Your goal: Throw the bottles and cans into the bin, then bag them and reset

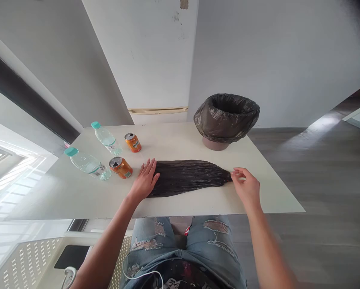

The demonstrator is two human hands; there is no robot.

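A dark, pleated plastic bin bag (187, 177) lies flat and folded lengthwise on the white table (180, 148). My left hand (144, 180) rests flat on its wide left end, fingers stretched out. My right hand (246, 186) pinches the bag's narrow right end between thumb and fingertips. Behind the bag stands a small bin (226, 119) lined with another dark bag, open at the top.
Two clear water bottles with teal caps (107, 138) (87, 163) and two orange drink cans (133, 142) (120, 167) lie on the table's left part. A white perforated chair (32, 261) with a dark phone on it stands at my lower left. Grey floor spreads to the right.
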